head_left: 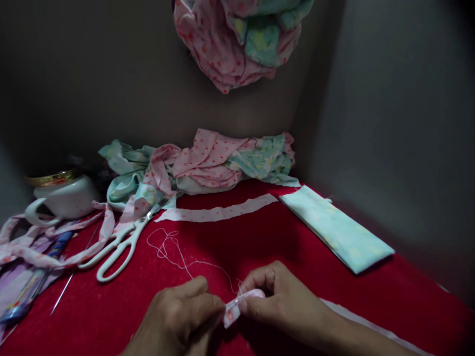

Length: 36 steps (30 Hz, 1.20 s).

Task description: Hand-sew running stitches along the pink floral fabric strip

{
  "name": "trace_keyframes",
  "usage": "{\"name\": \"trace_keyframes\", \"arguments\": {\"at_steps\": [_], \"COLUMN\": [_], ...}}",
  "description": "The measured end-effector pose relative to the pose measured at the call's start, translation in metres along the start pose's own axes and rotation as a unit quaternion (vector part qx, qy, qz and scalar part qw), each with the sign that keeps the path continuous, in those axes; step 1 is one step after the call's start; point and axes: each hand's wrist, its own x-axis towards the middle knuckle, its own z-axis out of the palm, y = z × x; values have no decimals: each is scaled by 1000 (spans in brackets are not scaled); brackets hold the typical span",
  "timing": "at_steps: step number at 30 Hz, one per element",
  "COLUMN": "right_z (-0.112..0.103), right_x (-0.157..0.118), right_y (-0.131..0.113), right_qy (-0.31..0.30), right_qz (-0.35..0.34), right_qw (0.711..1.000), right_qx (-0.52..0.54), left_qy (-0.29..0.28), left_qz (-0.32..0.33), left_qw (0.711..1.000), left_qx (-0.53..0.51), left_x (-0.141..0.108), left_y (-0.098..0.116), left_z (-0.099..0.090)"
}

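Observation:
My left hand [181,314] and my right hand [282,299] meet low in the middle, both closed on a small folded strip of pink dotted fabric [232,316]. The left fingers pinch its left end, while my right thumb and forefinger grip the other side. White thread [208,262] runs from the right fingertips and lies in loose loops on the red cloth to the left. Whether a needle is between the fingers cannot be made out. A flat pale strip [215,213] lies beyond my hands, and another pale strip [363,319] passes beneath my right forearm.
White-handled scissors [128,242] lie left on the red cloth [111,316], near a thin metal rod [69,291]. A white mug [67,195] and a fabric tube [96,247] are behind. Crumpled pink and green fabric [208,158] lies along the wall. Folded green fabric [337,227] rests right.

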Motion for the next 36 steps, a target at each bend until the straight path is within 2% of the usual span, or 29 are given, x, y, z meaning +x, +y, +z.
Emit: {"name": "trace_keyframes", "arguments": {"at_steps": [4,10,15,19,24,30,36], "right_z": [1,1,0,0,-1,-1,-6], "right_x": [0,-1,-1,-1,-2,-2,-1], "right_y": [1,1,2,1,0,1,0], "right_qy": [4,-9,-6,-7,-25,-20,-78], "right_qz": [-3,-14,-15,-23,-23,-16,-54], "right_qw": [1000,1000,1000,999,999,1000,995], "right_qx": [-2,0,-14,-21,8,-15,-11], "left_qy": [1,-27,35,42,39,-4,-25], "left_qz": [2,-13,15,13,11,-37,-51], "left_qw": [1000,1000,999,998,997,996,993], "left_qx": [5,6,-14,-35,-67,-84,-105], "left_x": [-1,-3,-8,-10,-7,0,4], "left_y": [1,1,-11,-15,-11,-3,0], "left_z": [1,3,17,22,17,7,4]}}
